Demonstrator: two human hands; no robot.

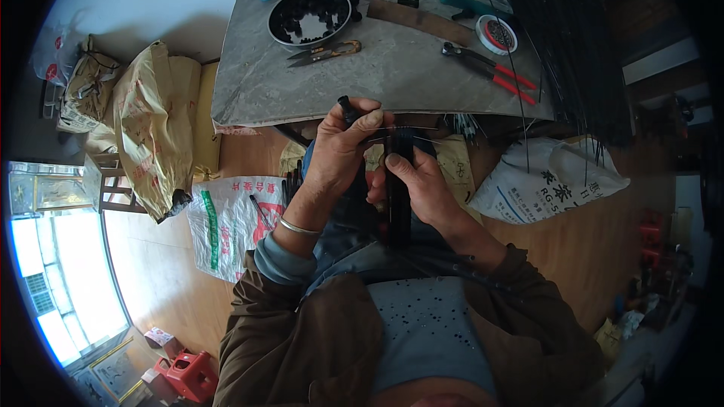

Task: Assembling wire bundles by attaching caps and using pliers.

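My left hand (339, 147) is closed, with a small black cylindrical piece (348, 109) sticking up past its curled fingers. Its thumb and fingertips pinch close to a few thin wires or rods (415, 130) that run across toward the right. My right hand (422, 185) wraps round a long, dark bar-like piece (400, 207), thumb laid on its face. That piece stands roughly lengthwise over my lap, its top near my left fingertips. Where the wires end inside my left fingers is hidden.
On the grey table (256, 90) ahead are a bowl (310, 16) of black parts, thread snips (326, 53), red-handled pliers (490, 71), a flat brown strip (421, 21) and a round tin (496, 35). Long black rods (558, 45) overhang at right. White sacks (539, 181) lie below.
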